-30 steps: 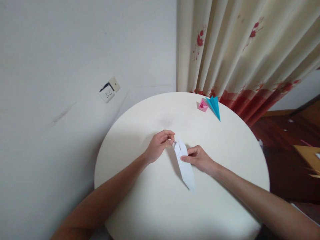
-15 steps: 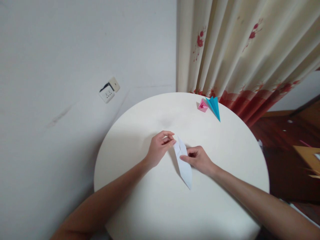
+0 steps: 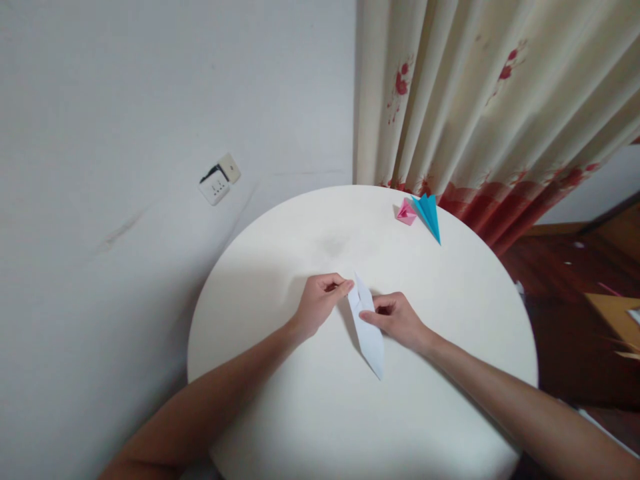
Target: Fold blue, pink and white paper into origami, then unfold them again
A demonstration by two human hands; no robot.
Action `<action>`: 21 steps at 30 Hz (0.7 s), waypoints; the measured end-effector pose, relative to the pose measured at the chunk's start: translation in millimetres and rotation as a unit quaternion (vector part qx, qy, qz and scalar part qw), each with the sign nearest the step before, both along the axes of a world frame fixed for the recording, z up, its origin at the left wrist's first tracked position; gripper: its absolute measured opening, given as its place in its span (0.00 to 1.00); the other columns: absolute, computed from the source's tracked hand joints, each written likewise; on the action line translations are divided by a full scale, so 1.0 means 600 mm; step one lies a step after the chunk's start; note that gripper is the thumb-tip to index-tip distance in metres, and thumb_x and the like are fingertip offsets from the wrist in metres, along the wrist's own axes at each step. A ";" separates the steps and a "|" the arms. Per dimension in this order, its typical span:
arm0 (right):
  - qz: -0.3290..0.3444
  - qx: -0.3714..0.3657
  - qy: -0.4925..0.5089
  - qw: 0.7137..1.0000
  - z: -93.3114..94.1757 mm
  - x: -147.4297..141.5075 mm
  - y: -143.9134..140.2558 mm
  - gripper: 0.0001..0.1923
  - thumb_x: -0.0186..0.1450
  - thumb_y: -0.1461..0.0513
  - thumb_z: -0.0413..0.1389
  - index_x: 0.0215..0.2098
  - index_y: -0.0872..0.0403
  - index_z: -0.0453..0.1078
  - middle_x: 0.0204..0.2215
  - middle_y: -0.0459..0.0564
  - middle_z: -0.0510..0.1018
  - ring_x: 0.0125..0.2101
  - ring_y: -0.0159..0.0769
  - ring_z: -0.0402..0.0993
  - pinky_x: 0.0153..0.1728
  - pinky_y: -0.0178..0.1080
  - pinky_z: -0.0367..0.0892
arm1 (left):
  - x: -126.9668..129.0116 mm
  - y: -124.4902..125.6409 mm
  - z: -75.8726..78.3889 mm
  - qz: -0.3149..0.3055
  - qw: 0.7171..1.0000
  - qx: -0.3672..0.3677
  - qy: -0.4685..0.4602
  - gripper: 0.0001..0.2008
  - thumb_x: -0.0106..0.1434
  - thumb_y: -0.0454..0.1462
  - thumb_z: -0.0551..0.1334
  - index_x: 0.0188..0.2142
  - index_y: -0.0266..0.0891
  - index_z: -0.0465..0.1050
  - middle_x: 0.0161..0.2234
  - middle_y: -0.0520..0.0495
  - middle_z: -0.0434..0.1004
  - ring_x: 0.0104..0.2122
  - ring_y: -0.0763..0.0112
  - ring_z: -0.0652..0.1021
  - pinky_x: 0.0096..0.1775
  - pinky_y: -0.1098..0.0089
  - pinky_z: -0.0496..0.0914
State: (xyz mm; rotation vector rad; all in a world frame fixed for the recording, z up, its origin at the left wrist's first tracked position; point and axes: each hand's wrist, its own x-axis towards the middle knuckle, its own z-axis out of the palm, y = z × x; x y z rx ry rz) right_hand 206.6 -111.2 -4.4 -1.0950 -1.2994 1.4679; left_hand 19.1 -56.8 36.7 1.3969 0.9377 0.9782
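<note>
L fingertips (image 3: pixel 346 287) pinch the far-left edge of the folded white paper (image 3: pixel 369 330), R hand (image 3: pixel 395 317) fingers curled, pressing its right side mid-length; paper lies flat betw. both hands at center of round table (image 3: pixel 300 427), long axis far-to-near, forearms angled inward.

Folded paper (image 3: pixel 367 327) mid-table (image 3: pixel 280 413), between both hands; two smaller folded pieces (image 3: pixel 419 212) apparently touching, at far right edge.

Head view, steeply down, near table (image 3: pixel 280 413)
</note>
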 end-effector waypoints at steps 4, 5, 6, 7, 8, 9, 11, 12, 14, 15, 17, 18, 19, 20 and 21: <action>-0.005 -0.001 0.000 1.000 0.001 -0.001 0.001 0.17 0.58 0.52 0.66 0.24 0.58 0.76 0.21 0.45 0.70 0.22 0.29 0.60 0.24 0.35 0.52 | 0.002 0.000 -0.002 -0.018 1.000 -0.004 0.005 0.14 0.62 0.44 0.66 0.29 0.35 0.77 0.28 0.49 0.77 0.31 0.70 0.74 0.36 0.71 0.67; -0.007 -0.001 0.000 1.000 0.001 0.000 0.002 0.17 0.58 0.52 0.66 0.24 0.59 0.76 0.21 0.45 0.70 0.22 0.29 0.60 0.24 0.35 0.52 | 0.003 0.000 -0.003 -0.027 1.000 -0.009 0.007 0.14 0.63 0.44 0.65 0.31 0.35 0.78 0.29 0.49 0.77 0.31 0.70 0.74 0.37 0.71 0.67; -0.009 -0.001 -0.001 1.000 0.001 0.000 0.002 0.17 0.58 0.52 0.66 0.24 0.59 0.76 0.21 0.45 0.70 0.22 0.29 0.60 0.23 0.35 0.52 | 0.003 0.000 -0.004 -0.032 0.999 -0.012 0.012 0.14 0.63 0.45 0.65 0.31 0.35 0.78 0.29 0.49 0.77 0.31 0.70 0.74 0.37 0.71 0.67; -0.011 -0.002 -0.002 1.000 0.002 0.000 0.002 0.17 0.58 0.52 0.66 0.24 0.59 0.76 0.21 0.45 0.70 0.21 0.29 0.60 0.23 0.35 0.52 | 0.003 -0.001 -0.005 -0.033 0.999 -0.013 0.017 0.14 0.63 0.45 0.66 0.31 0.34 0.77 0.29 0.49 0.77 0.31 0.70 0.74 0.36 0.71 0.66; -0.012 -0.003 -0.004 1.000 0.002 0.000 0.002 0.17 0.58 0.52 0.66 0.24 0.59 0.76 0.20 0.45 0.70 0.21 0.29 0.59 0.23 0.35 0.52 | 0.003 -0.001 -0.006 -0.030 0.999 -0.010 0.022 0.14 0.62 0.45 0.66 0.29 0.34 0.77 0.28 0.50 0.75 0.30 0.71 0.73 0.35 0.72 0.66; -0.012 -0.003 -0.007 1.000 0.003 0.000 0.002 0.18 0.58 0.52 0.66 0.24 0.59 0.76 0.20 0.45 0.69 0.21 0.29 0.59 0.23 0.35 0.52 | 0.004 -0.001 -0.007 -0.023 0.999 -0.005 0.026 0.14 0.62 0.44 0.67 0.28 0.34 0.76 0.26 0.51 0.74 0.29 0.72 0.72 0.34 0.72 0.65; -0.012 -0.003 -0.011 1.000 0.004 0.000 0.002 0.18 0.58 0.51 0.66 0.24 0.59 0.76 0.19 0.45 0.69 0.21 0.29 0.59 0.23 0.35 0.52 | 0.004 -0.002 -0.010 -0.011 1.000 0.004 0.028 0.16 0.61 0.44 0.67 0.25 0.35 0.73 0.24 0.52 0.71 0.28 0.73 0.70 0.33 0.73 0.64; -0.012 -0.003 -0.012 1.000 0.003 0.001 0.002 0.18 0.58 0.51 0.66 0.24 0.59 0.76 0.19 0.45 0.70 0.21 0.29 0.60 0.23 0.35 0.52 | 0.005 -0.002 -0.011 -0.012 1.000 0.003 0.025 0.15 0.61 0.44 0.67 0.25 0.35 0.73 0.25 0.52 0.71 0.28 0.73 0.71 0.33 0.73 0.64; -0.018 -0.004 -0.007 1.000 0.000 0.002 0.004 0.18 0.57 0.51 0.66 0.24 0.59 0.76 0.20 0.45 0.71 0.21 0.29 0.61 0.24 0.35 0.54 | 0.006 -0.002 -0.014 -0.031 0.999 -0.013 0.006 0.13 0.61 0.44 0.67 0.30 0.35 0.74 0.27 0.51 0.73 0.30 0.71 0.72 0.35 0.72 0.65; -0.026 -0.006 -0.001 1.000 -0.003 0.002 0.005 0.18 0.57 0.50 0.66 0.25 0.59 0.77 0.20 0.46 0.72 0.22 0.30 0.61 0.24 0.35 0.55 | 0.007 -0.003 -0.015 -0.049 0.998 -0.026 -0.006 0.12 0.61 0.44 0.67 0.34 0.35 0.75 0.30 0.50 0.74 0.32 0.70 0.74 0.36 0.72 0.66; -0.050 -0.010 0.010 0.999 -0.009 0.003 0.009 0.19 0.57 0.49 0.66 0.25 0.58 0.77 0.22 0.47 0.73 0.22 0.31 0.63 0.25 0.36 0.57 | 0.010 -0.005 -0.020 -0.094 0.994 -0.049 -0.017 0.13 0.61 0.44 0.68 0.37 0.35 0.74 0.33 0.49 0.76 0.34 0.69 0.75 0.37 0.71 0.67; -0.066 -0.011 0.014 0.998 -0.012 0.004 0.011 0.20 0.57 0.48 0.66 0.25 0.58 0.77 0.22 0.47 0.74 0.23 0.32 0.64 0.25 0.36 0.58 | 0.012 -0.007 -0.023 -0.114 0.992 -0.055 -0.012 0.14 0.60 0.44 0.68 0.37 0.35 0.74 0.33 0.49 0.76 0.34 0.69 0.75 0.36 0.72 0.66; -0.081 -0.012 0.016 0.997 -0.014 0.004 0.013 0.20 0.56 0.48 0.66 0.25 0.58 0.77 0.22 0.47 0.74 0.23 0.32 0.64 0.25 0.36 0.58 | 0.014 -0.008 -0.026 -0.128 0.990 -0.058 -0.003 0.14 0.60 0.44 0.68 0.36 0.35 0.73 0.32 0.49 0.75 0.33 0.70 0.74 0.35 0.72 0.66; -0.093 -0.012 0.017 0.995 -0.016 0.004 0.015 0.21 0.56 0.47 0.66 0.25 0.57 0.76 0.22 0.47 0.74 0.23 0.33 0.65 0.26 0.36 0.59 | 0.016 -0.009 -0.029 -0.135 0.989 -0.058 0.007 0.14 0.60 0.44 0.69 0.34 0.34 0.73 0.30 0.49 0.74 0.31 0.71 0.74 0.34 0.73 0.65; -0.101 -0.012 0.018 0.995 -0.017 0.004 0.016 0.21 0.56 0.47 0.66 0.25 0.57 0.76 0.21 0.47 0.74 0.23 0.33 0.65 0.26 0.36 0.59 | 0.018 -0.010 -0.033 -0.134 0.989 -0.056 0.014 0.14 0.60 0.44 0.69 0.33 0.34 0.73 0.29 0.50 0.74 0.30 0.71 0.74 0.33 0.73 0.64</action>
